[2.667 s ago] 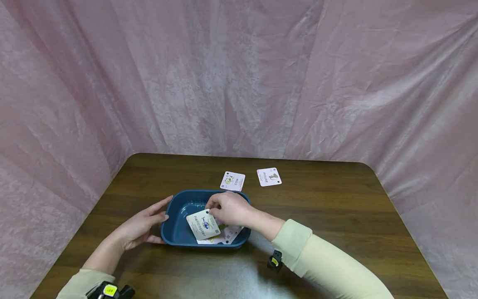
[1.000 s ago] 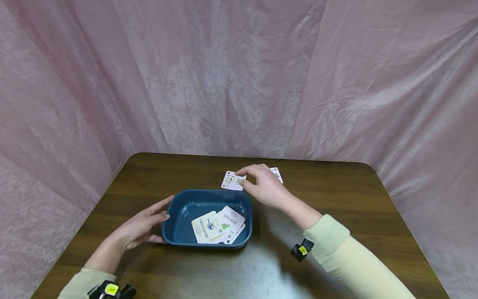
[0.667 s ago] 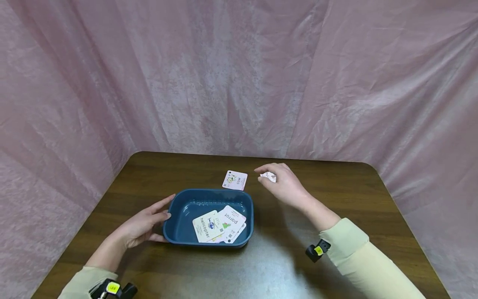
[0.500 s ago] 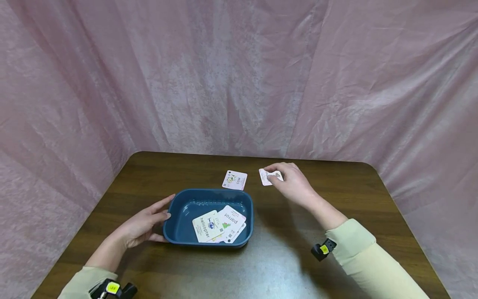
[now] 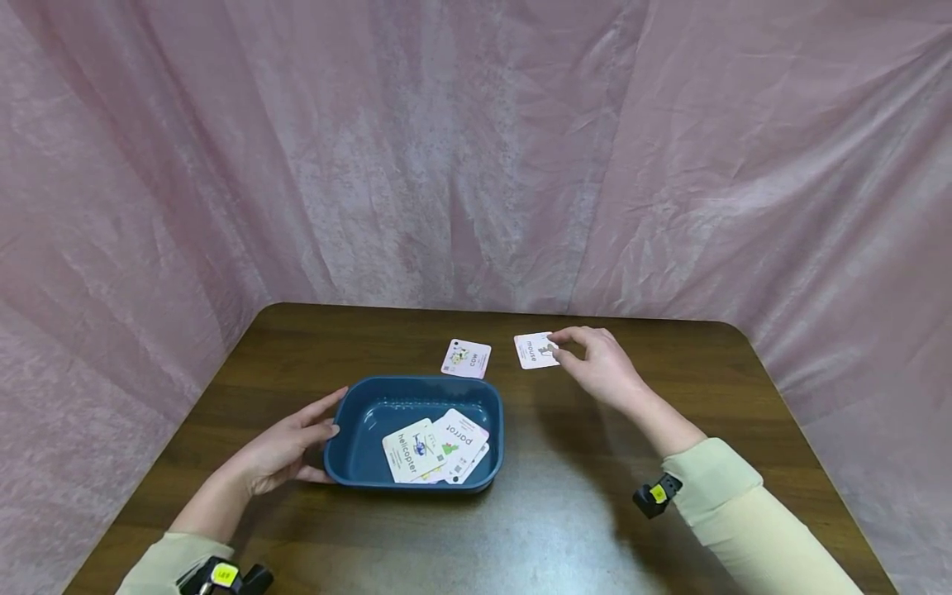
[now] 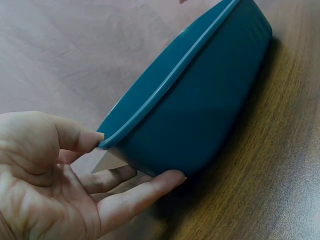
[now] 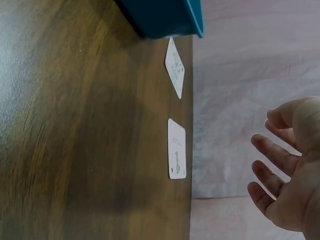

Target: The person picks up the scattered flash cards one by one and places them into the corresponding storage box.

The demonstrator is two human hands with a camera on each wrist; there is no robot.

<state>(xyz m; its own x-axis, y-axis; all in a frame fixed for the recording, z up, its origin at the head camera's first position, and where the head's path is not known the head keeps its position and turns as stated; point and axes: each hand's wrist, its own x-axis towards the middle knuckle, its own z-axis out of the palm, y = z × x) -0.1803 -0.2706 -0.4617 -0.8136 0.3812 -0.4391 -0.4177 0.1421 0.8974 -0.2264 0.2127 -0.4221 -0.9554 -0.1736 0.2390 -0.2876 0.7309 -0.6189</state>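
At the left end of a dark blue plastic basin (image 5: 412,486), my left hand (image 5: 286,450) rests against the outer wall. In the left wrist view its thumb touches the rim and the fingers reach low along the side, fairly straight. Inside the basin's right part lies an overlapping pile: a helicopter card (image 5: 405,457), a parrot card (image 5: 464,434) and others partly covered. My right hand (image 5: 598,368) hovers over the right edge of a mouse card (image 5: 530,351), thumb and index finger apart, holding nothing. Left of that card, the cow card (image 5: 466,359) lies flat behind the basin.
Both loose cards lie near the far edge of a brown wooden table (image 5: 335,343). A pink curtain (image 5: 476,165) hangs behind it. Each wrist carries a small black camera, and the right sleeve (image 5: 732,492) crosses the table's right side.
My right hand released the helicopter card into the basin, then moved away past the cow card to the right, uncovering most of the mouse card. The left hand stays at the basin.
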